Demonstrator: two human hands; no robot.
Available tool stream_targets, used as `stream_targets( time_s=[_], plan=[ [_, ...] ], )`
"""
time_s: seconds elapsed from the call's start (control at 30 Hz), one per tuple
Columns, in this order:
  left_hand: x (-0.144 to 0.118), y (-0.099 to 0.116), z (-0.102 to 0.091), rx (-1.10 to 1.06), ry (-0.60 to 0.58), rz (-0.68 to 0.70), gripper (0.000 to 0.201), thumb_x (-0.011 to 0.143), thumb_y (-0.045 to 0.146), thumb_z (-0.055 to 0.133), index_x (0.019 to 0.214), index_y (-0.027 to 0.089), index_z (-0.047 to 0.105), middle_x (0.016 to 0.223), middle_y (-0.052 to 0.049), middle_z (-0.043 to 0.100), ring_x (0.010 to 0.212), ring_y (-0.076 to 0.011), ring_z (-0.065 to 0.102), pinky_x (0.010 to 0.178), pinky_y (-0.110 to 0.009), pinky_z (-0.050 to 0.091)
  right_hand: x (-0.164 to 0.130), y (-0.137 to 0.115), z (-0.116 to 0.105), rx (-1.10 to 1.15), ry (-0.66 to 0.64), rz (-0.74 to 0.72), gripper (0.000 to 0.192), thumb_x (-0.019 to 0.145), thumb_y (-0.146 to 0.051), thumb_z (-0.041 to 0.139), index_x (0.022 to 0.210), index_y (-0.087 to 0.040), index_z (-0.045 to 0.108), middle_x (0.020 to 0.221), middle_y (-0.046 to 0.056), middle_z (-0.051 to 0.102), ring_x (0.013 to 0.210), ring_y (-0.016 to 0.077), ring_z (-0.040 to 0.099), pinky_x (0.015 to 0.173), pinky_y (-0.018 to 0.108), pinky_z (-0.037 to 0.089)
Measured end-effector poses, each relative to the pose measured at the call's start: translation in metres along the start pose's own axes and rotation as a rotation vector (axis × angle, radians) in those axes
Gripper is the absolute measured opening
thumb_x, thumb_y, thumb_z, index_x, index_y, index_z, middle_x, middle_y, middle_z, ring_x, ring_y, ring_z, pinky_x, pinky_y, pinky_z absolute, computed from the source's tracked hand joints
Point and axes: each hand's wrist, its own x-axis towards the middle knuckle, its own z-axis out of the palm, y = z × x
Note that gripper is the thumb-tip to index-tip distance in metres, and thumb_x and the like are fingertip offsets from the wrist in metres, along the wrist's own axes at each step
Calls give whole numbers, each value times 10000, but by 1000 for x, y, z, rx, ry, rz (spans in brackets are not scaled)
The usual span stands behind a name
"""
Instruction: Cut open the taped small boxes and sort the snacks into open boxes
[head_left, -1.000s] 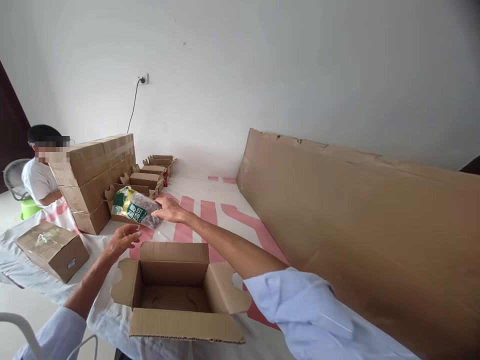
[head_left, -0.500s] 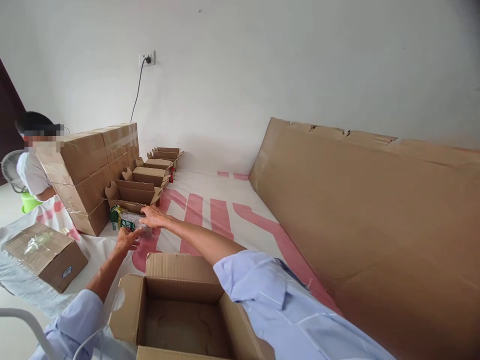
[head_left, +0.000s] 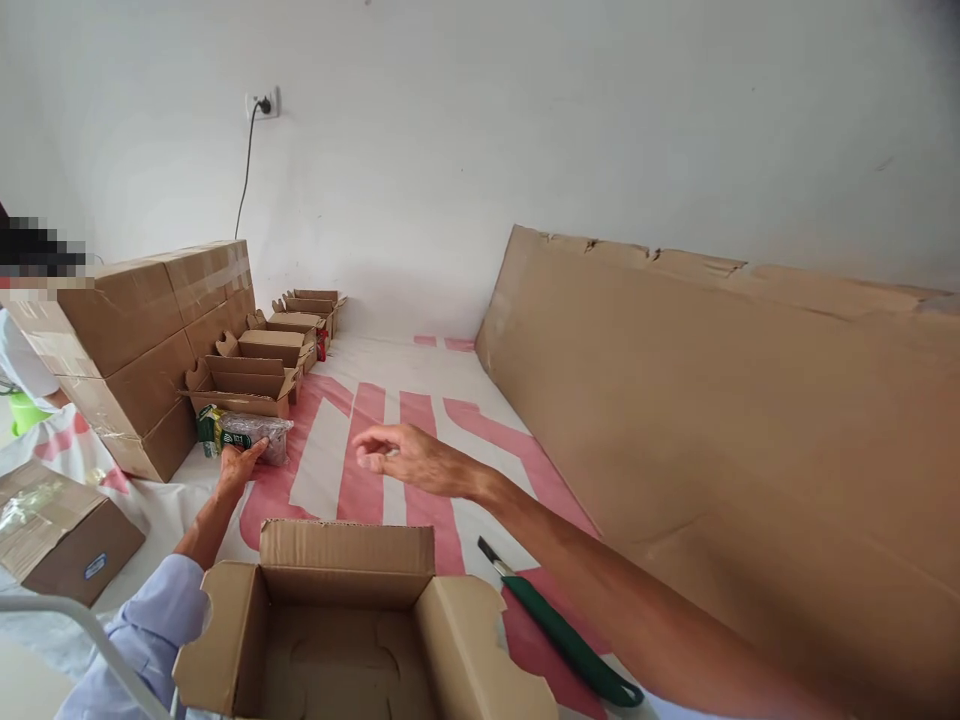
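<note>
My left hand (head_left: 240, 467) is at the near side of a clear plastic packet (head_left: 276, 438) with a green and yellow label, its fingers closed on the packet's edge. The packet lies on the cloth, close in front of an open small carton (head_left: 240, 400). My right hand (head_left: 409, 458) hovers over the red-and-white cloth to the right, fingers loosely curved and thumb apart, holding nothing. Nearest me stands an open cardboard box (head_left: 345, 550) with its flaps up and bare inside. Beside it lies a green-handled tool (head_left: 559, 630) with a narrow dark tip, partly under my right forearm.
Taped cartons (head_left: 142, 330) are stacked at the left, and a single carton (head_left: 67, 535) sits nearer me. More small cartons (head_left: 277, 345) line up toward the wall. A large cardboard sheet (head_left: 712, 430) leans on the right. A person (head_left: 26, 355) is at the far left.
My right hand has left the packet and moved right over the cloth. My left hand has come onto the packet. The view has shifted right, and the green-handled tool is now visible.
</note>
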Motion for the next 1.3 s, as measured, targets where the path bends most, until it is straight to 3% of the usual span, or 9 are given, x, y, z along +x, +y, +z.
stream_targets(
  time_s=[0.23, 0.47, 0.57, 0.67, 0.77, 0.9, 1.0, 1.13, 1.3],
  plan=[
    [6, 11, -2, 68, -59, 35, 485, 689, 592, 898, 653, 161, 681, 709, -146, 757, 713, -307, 785, 675, -390, 659, -76, 29, 22, 167, 61, 186, 712, 813, -716, 765, 1317, -215, 731, 1230, 150, 757, 1130, 304, 731, 1011, 447, 589],
    [0, 24, -11, 152, -80, 25, 430, 771, 569, 855, 766, 170, 694, 747, -144, 757, 800, -323, 786, 731, -417, 659, -102, 17, 25, 192, 41, 193, 816, 756, -696, 815, 1420, -240, 688, 1362, 172, 723, 1278, 349, 676, 1079, 478, 545],
    [-12, 29, -20, 202, -94, 19, 495, 725, 579, 886, 905, 165, 684, 850, -145, 775, 809, -310, 782, 703, -398, 638, -105, 11, 30, 125, 79, 220, 686, 724, -568, 862, 1324, -257, 746, 1317, 135, 743, 1133, 325, 706, 944, 422, 574],
    [-28, 36, -32, 252, -113, 34, 625, 638, 572, 934, 1022, 161, 661, 893, -128, 775, 782, -296, 774, 669, -380, 612, -106, 12, 40, 112, 118, 207, 271, 791, -468, 778, 911, -225, 766, 866, 36, 721, 722, 197, 612, 670, 321, 496],
    [-53, 51, -47, 289, -129, 109, 620, 594, 539, 946, 1014, 162, 688, 860, -88, 763, 801, -295, 765, 672, -360, 589, -107, 18, 48, 176, 127, 141, 378, 833, -477, 691, 621, -232, 496, 597, -53, 432, 570, 121, 375, 547, 278, 324],
    [-118, 87, -66, 311, -195, 286, 452, 617, 511, 936, 896, 193, 777, 890, -62, 779, 971, -320, 742, 786, -350, 582, -107, 26, 51, 180, 187, 106, 469, 808, -533, 692, 617, -246, 374, 599, -72, 328, 576, 103, 294, 533, 265, 254],
    [-188, 103, -69, 429, -515, 496, 415, 697, 539, 903, 986, 247, 846, 1072, -71, 815, 1080, -356, 726, 955, -436, 580, -103, 31, 52, 180, 210, 124, 448, 803, -554, 676, 640, -250, 390, 607, -74, 342, 568, 101, 296, 527, 265, 247],
    [-256, 85, -53, 752, -856, 656, 604, 669, 362, 950, 1252, 387, 795, 1330, -39, 768, 1296, -376, 652, 1133, -478, 480, -83, 33, 63, 150, 297, 79, 492, 782, -582, 683, 625, -254, 352, 600, -81, 326, 570, 100, 302, 536, 263, 256],
    [-251, 49, -47, 1110, -833, 787, 403, 800, 257, 831, 1189, 315, 743, 1228, -72, 778, 1178, -348, 703, 1044, -435, 467, -63, 32, 74, 181, 462, -12, 428, 791, -644, 657, 722, -237, 541, 696, -20, 585, 683, 168, 559, 652, 304, 466]
  ],
)
